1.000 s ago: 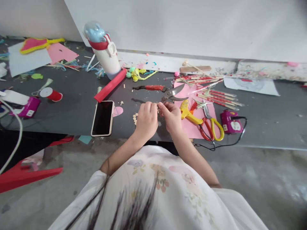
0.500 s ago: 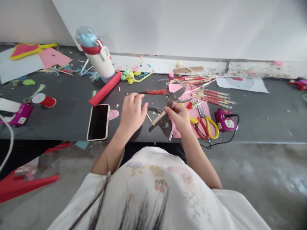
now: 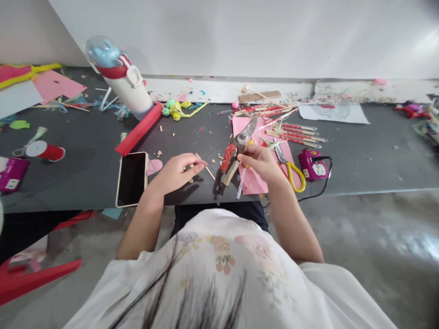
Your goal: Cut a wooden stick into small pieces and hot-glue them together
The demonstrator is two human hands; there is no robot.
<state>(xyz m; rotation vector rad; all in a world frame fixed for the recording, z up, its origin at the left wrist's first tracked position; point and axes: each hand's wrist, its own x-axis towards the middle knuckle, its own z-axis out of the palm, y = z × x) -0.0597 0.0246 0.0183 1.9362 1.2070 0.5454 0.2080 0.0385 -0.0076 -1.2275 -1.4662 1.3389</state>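
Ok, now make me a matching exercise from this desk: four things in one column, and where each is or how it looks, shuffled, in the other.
Things
1. shears
2. phone
3. thin stick
4. bottle

Places and looks
A. blue top, red collar, white body
B. held in the right hand
C. lying flat, screen dark
D. on the desk, next to the fingertips of the left hand

Right pairs: 1-B, 2-C, 3-D, 4-A
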